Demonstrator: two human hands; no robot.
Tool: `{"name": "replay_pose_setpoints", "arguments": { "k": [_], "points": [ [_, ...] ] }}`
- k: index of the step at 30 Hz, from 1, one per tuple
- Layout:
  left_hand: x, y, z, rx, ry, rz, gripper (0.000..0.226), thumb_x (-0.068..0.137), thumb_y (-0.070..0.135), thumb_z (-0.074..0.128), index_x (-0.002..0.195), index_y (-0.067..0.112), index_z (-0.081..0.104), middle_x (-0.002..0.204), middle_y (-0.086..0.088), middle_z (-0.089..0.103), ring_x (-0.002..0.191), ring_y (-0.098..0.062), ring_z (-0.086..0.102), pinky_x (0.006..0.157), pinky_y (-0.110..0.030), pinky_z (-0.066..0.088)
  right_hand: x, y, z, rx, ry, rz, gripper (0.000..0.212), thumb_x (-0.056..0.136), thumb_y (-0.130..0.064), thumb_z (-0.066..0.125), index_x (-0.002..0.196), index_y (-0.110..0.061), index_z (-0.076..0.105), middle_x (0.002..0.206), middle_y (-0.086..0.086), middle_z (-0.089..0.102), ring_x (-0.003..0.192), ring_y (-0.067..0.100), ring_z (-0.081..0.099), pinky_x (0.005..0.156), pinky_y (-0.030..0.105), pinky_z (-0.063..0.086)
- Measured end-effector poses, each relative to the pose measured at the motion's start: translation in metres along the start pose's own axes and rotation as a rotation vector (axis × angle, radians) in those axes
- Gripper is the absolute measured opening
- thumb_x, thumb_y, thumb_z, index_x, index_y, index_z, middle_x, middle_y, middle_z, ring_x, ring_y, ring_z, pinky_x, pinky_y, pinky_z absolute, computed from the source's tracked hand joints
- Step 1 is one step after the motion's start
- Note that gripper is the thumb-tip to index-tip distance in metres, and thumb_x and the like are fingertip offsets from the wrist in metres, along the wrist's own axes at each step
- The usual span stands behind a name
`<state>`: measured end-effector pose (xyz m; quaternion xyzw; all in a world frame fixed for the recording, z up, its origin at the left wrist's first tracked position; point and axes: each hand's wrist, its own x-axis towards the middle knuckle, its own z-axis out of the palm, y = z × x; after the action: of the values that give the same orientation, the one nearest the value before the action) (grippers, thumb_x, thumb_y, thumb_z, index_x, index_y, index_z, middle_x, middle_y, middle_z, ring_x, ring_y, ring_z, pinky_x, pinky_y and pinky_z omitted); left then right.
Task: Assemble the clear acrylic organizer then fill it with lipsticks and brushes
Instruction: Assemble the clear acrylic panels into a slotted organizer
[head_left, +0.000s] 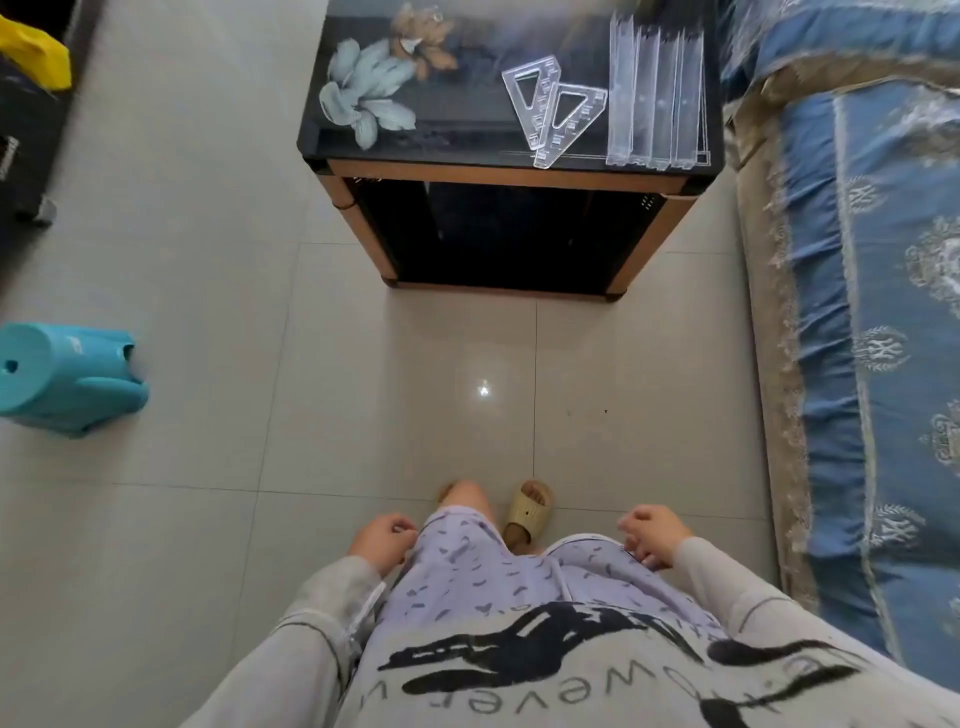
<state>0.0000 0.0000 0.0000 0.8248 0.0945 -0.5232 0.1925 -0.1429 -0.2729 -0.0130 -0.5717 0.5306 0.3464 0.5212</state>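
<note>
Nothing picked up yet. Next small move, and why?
Likely step to the table and reach for the triangular side pieces: left hand and right hand hang empty by the thighs, and those pieces lie loose beside the long panels, unassembled.

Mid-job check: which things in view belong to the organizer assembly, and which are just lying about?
Job: two triangular acrylic side panels; stack of long clear acrylic pieces; the side table they lie on; left hand and right hand, both holding nothing.
Lying about: teal stool on its side; yellow bag; blue patterned cover. No lipsticks or brushes show.
</note>
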Motion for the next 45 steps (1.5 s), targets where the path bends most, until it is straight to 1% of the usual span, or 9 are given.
{"name": "replay_pose_setpoints", "arguments": {
  "k": [4, 7, 14, 17, 20, 23, 28, 34, 45],
  "points": [
    [0.007, -0.004, -0.005, -0.031, 0.006, -0.049, 0.021, 0.089, 0.007, 0.051, 0.103, 0.000, 0.064, 0.105, -0.024, 0.065, 0.085, -0.030, 0.061, 0.076, -0.033, 0.045, 0.011, -0.040, -0.011, 0.107, 0.011, -0.062, 0.029, 0.093, -0.003, 0.043, 0.065, -0.011, 0.044, 0.057, 0.010, 0.039, 0.017, 0.004, 0.034, 0.027, 0.005, 0.026],
    [0.015, -0.002, -0.012, -0.098, 0.001, -0.096, 0.015, 0.089, 0.003, 0.049, 0.095, 0.003, 0.063, 0.088, -0.016, 0.058, 0.059, -0.019, 0.048, 0.067, -0.026, 0.038, 0.016, -0.068, -0.020, 0.182, 0.007, -0.090, 0.029, 0.093, -0.003, 0.044, 0.066, -0.011, 0.046, 0.058, 0.010, 0.040, 0.017, 0.004, 0.036, 0.028, 0.005, 0.026],
    [0.051, 0.041, -0.050, -0.043, -0.004, -0.106, 0.013, 0.089, 0.002, 0.046, 0.084, 0.009, 0.055, 0.062, -0.004, 0.052, 0.044, -0.010, 0.047, 0.038, -0.011, 0.035, 0.036, -0.118, -0.039, 0.155, 0.052, -0.089, 0.025, 0.094, -0.004, 0.043, 0.070, -0.010, 0.047, 0.058, 0.009, 0.042, 0.026, 0.008, 0.042, 0.028, 0.007, 0.026],
    [0.072, 0.077, -0.079, 0.009, -0.018, -0.075, 0.018, 0.089, 0.003, 0.047, 0.075, 0.011, 0.056, 0.064, -0.008, 0.055, 0.047, -0.013, 0.047, 0.051, -0.023, 0.037, 0.043, -0.133, -0.044, 0.192, 0.093, -0.041, 0.024, 0.093, -0.003, 0.044, 0.069, -0.009, 0.047, 0.058, 0.009, 0.043, 0.033, 0.013, 0.042, 0.028, 0.008, 0.027],
    [0.093, 0.121, -0.112, 0.082, -0.012, 0.008, 0.013, 0.088, 0.006, 0.047, 0.089, 0.013, 0.058, 0.084, -0.013, 0.058, 0.066, -0.022, 0.053, 0.066, -0.023, 0.035, 0.048, -0.146, -0.049, 0.243, 0.148, 0.011, 0.023, 0.093, -0.003, 0.043, 0.070, -0.008, 0.047, 0.057, 0.009, 0.043, 0.033, 0.014, 0.042, 0.027, 0.008, 0.027],
    [0.112, 0.170, -0.142, 0.106, -0.014, 0.099, 0.018, 0.087, 0.005, 0.048, 0.099, 0.013, 0.060, 0.081, -0.011, 0.057, 0.060, -0.019, 0.051, 0.054, -0.023, 0.034, 0.056, -0.158, -0.055, 0.393, 0.194, 0.041, 0.028, 0.093, -0.001, 0.042, 0.066, -0.009, 0.043, 0.057, 0.011, 0.040, 0.016, 0.006, 0.035, 0.028, 0.006, 0.025],
    [0.135, 0.245, -0.182, 0.015, 0.024, 0.170, 0.015, 0.088, 0.001, 0.046, 0.093, 0.014, 0.053, 0.072, -0.005, 0.053, 0.031, 0.001, 0.050, 0.037, -0.016, 0.034, 0.063, -0.178, -0.071, 0.511, 0.226, 0.054, 0.030, 0.093, 0.000, 0.043, 0.064, -0.007, 0.044, 0.057, 0.011, 0.039, 0.015, 0.005, 0.035, 0.028, 0.005, 0.025],
    [0.147, 0.290, -0.192, -0.073, -0.012, 0.141, 0.015, 0.089, 0.000, 0.043, 0.094, 0.012, 0.052, 0.068, 0.003, 0.053, 0.055, -0.012, 0.048, 0.050, -0.021, 0.031, 0.074, -0.203, -0.111, 0.601, 0.229, 0.112, 0.028, 0.093, -0.003, 0.045, 0.066, -0.009, 0.046, 0.058, 0.012, 0.040, 0.015, 0.005, 0.037, 0.028, 0.006, 0.029],
    [0.154, 0.318, -0.159, -0.009, -0.015, -0.064, 0.017, 0.086, -0.001, 0.048, 0.078, 0.012, 0.054, 0.060, -0.001, 0.051, 0.044, -0.010, 0.048, 0.039, -0.015, 0.032, 0.123, -0.324, -0.195, 0.316, 0.130, 0.007, 0.027, 0.093, -0.004, 0.043, 0.067, -0.011, 0.045, 0.057, 0.009, 0.043, 0.021, 0.005, 0.040, 0.028, 0.008, 0.027]
  ]
}}
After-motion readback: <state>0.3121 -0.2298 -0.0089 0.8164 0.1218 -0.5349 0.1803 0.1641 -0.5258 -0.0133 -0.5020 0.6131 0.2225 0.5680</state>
